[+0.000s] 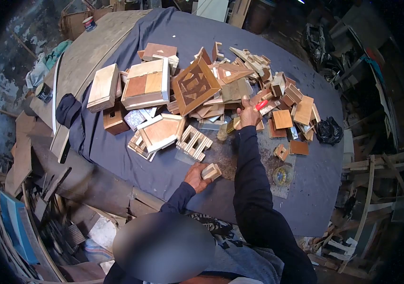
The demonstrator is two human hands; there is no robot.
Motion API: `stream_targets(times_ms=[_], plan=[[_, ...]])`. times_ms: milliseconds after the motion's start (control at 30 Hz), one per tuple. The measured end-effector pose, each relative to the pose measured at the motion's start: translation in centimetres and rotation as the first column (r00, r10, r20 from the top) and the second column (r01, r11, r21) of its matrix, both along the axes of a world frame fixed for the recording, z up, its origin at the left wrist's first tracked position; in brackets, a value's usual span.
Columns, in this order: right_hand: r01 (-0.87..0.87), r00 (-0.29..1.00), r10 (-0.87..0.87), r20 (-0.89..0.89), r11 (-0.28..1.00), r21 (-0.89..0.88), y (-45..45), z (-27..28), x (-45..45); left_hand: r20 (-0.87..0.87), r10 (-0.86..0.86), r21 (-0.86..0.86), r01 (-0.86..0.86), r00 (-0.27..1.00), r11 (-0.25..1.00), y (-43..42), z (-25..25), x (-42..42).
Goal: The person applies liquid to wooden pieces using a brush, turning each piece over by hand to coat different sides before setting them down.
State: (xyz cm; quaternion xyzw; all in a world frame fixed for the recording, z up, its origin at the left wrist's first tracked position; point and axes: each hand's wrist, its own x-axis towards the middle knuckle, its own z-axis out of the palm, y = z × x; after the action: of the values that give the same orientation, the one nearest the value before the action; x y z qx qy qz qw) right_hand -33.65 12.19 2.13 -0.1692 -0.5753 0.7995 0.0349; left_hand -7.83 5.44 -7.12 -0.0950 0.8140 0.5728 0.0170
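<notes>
My left hand [196, 178], low on the cloth-covered table, is closed around a small wooden block [211, 171] made of light and darker strips. My right hand [248, 115] reaches in at the near edge of the pile, wrapped round a paintbrush. The red handle of the paintbrush [261, 105] sticks out to the right of the fist. Its yellowish ferrule and pale bristles point down and left. A slotted wooden piece [194, 143] lies just beyond my left hand. A framed brown inlaid panel [196, 86] leans on the pile left of my right hand.
Wooden boxes [146, 84] and offcuts are heaped across the dark cloth [301, 180]. To the right are a glass jar [283, 175] and a black plastic bag [329, 130]. A dark cap [69, 110] lies at left. Scrap wood [60, 222] crowds the floor.
</notes>
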Motion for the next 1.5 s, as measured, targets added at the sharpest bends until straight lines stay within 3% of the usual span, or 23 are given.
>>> stream_targets(times_ms=[433,600,933,1000,1167,1267,1333,1367,1400,1467,1500], plan=[[-0.051,0.999,0.051,0.005,0.999,0.013,0.5,0.0,-0.3,-0.002,-0.011,0.004,0.011,1.000,1.000,0.3,-0.4,-0.1],[-0.057,0.998,0.063,-0.026,0.982,0.179,0.4,0.2,-0.4,0.021,-0.002,-0.001,0.002,1.000,1.000,0.3,-0.2,0.0],[-0.139,0.987,0.156,-0.041,0.952,0.271,3.1,1.1,1.0,0.003,-0.017,-0.044,0.017,1.000,0.999,0.5,0.4,0.1],[-0.157,0.987,0.160,-0.011,0.979,0.126,5.2,0.2,1.4,0.001,-0.033,-0.063,0.032,0.999,0.997,0.8,0.8,0.1],[-0.240,0.969,0.242,-0.045,0.969,0.051,11.1,-0.6,4.4,-0.054,-0.099,-0.241,0.083,0.994,0.967,1.8,1.6,-0.1],[-0.136,0.984,0.129,-0.126,0.990,-0.045,13.4,-0.3,6.5,-0.115,-0.090,-0.224,0.063,0.989,0.973,3.0,1.5,-0.9],[-0.073,0.986,0.073,-0.153,0.997,0.009,14.8,0.6,7.6,-0.115,-0.079,-0.250,0.048,0.990,0.967,3.7,2.4,-1.5],[-0.117,0.952,0.160,-0.260,0.978,0.174,16.7,-1.2,7.2,-0.111,-0.071,-0.271,0.039,0.991,0.962,4.1,2.7,-1.6],[-0.118,0.952,0.160,-0.260,0.978,0.170,17.9,-1.3,7.8,-0.110,-0.071,-0.275,0.038,0.991,0.961,4.5,2.6,-1.9],[-0.223,0.972,0.235,0.015,0.898,0.379,20.0,-0.9,8.7,-0.160,-0.033,-0.280,-0.013,0.987,0.960,5.4,2.0,-2.7],[-0.170,0.985,0.166,0.047,0.887,0.429,19.4,1.1,10.0,-0.161,-0.032,-0.280,-0.015,0.986,0.960,6.0,2.0,-3.2]])
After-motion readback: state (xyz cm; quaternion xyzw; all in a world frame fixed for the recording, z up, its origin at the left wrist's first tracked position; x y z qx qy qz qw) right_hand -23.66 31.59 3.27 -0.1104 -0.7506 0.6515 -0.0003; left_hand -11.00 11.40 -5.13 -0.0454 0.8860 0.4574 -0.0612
